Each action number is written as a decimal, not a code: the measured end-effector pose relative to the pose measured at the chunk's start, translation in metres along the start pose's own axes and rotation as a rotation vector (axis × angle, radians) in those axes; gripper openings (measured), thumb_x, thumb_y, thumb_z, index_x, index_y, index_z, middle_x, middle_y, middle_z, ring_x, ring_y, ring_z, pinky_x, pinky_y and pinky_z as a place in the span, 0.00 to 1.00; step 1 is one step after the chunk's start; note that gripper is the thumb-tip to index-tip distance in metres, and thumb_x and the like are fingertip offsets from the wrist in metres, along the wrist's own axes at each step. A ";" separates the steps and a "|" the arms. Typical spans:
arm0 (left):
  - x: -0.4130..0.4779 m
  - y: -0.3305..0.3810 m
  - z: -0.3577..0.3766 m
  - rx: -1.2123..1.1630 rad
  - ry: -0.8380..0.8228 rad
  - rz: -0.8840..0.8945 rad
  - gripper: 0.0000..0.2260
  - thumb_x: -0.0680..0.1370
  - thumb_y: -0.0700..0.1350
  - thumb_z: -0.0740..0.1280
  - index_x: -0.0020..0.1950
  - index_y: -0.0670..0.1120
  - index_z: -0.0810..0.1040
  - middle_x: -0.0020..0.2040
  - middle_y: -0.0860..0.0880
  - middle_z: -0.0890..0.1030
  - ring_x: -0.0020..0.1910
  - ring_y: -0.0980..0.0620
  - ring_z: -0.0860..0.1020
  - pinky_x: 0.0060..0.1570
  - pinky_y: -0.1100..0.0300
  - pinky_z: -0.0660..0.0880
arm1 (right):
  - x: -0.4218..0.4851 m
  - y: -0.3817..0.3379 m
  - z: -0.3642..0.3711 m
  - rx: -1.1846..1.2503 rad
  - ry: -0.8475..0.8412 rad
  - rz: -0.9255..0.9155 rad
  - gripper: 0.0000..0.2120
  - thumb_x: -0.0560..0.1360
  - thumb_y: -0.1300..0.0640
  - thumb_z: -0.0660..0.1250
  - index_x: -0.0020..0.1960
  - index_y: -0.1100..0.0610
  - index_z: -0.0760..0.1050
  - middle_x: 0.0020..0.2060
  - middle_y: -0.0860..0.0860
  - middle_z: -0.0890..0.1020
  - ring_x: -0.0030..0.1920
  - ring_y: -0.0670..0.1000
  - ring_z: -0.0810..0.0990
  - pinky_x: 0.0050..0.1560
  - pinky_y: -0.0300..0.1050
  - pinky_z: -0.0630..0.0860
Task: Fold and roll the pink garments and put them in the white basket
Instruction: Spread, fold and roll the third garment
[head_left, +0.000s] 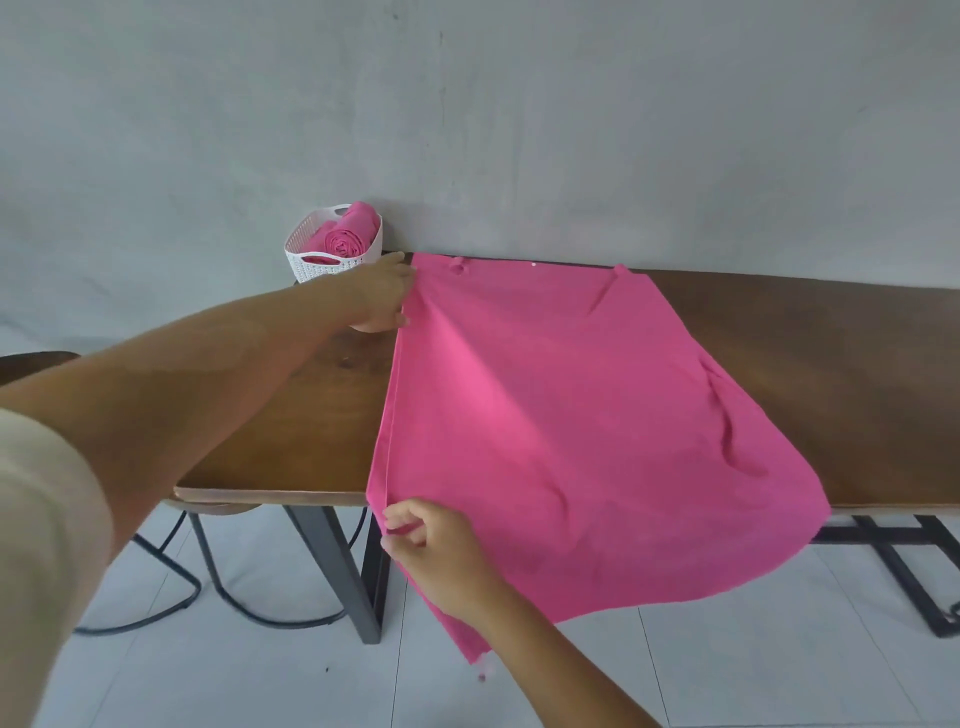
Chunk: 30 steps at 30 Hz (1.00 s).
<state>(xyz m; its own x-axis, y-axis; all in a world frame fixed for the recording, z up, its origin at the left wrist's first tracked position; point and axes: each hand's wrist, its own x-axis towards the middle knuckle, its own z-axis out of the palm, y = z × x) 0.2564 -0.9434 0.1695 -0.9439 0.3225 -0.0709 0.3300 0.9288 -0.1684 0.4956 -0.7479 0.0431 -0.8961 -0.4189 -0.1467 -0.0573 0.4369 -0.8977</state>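
Fingers, left hand (382, 296): pressed together on the far-left corner of the pink garment (561, 415), pinning or pinching it near the table's back edge; exact grip hidden.
Fingers, right hand (431, 545): curled, pinching the near end of the same left edge, just off the front of the wooden table (291, 415).
White basket (332, 244): far-left corner against the wall, just beyond the left hand, already holding rolled pink garments (345, 236).
Garment position: spread flat mid-table, near hem hanging over the front edge.
Key relation: held edge runs far-to-near between both hands; cloth lies wholly to their right.
Likely next: carry that edge rightward to fold lengthwise.
Nearer the basket: left hand.
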 end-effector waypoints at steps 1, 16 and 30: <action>-0.005 0.002 0.005 0.001 -0.049 -0.048 0.29 0.83 0.56 0.61 0.78 0.38 0.65 0.81 0.42 0.58 0.81 0.43 0.52 0.78 0.49 0.51 | 0.000 0.004 0.002 -0.008 -0.014 -0.003 0.13 0.80 0.56 0.66 0.63 0.54 0.79 0.56 0.43 0.83 0.50 0.38 0.81 0.54 0.32 0.77; -0.062 0.020 0.116 -0.250 -0.042 -0.007 0.30 0.81 0.56 0.66 0.79 0.44 0.65 0.79 0.44 0.63 0.80 0.41 0.54 0.78 0.50 0.52 | 0.008 0.037 -0.066 -0.291 0.162 -0.046 0.12 0.78 0.54 0.66 0.60 0.48 0.79 0.53 0.37 0.80 0.51 0.40 0.79 0.56 0.39 0.76; -0.040 0.029 0.114 -0.410 0.176 -0.023 0.27 0.79 0.53 0.70 0.75 0.45 0.69 0.74 0.45 0.68 0.76 0.44 0.63 0.73 0.46 0.66 | 0.009 0.052 -0.180 -0.668 0.260 -0.023 0.12 0.80 0.51 0.65 0.64 0.44 0.75 0.56 0.36 0.76 0.51 0.31 0.73 0.53 0.28 0.68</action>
<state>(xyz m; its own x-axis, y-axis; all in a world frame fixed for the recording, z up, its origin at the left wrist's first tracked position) 0.3049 -0.9505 0.0555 -0.9504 0.2937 0.1023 0.3100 0.9205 0.2379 0.4057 -0.5862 0.0702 -0.9625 -0.2670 0.0481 -0.2603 0.8589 -0.4410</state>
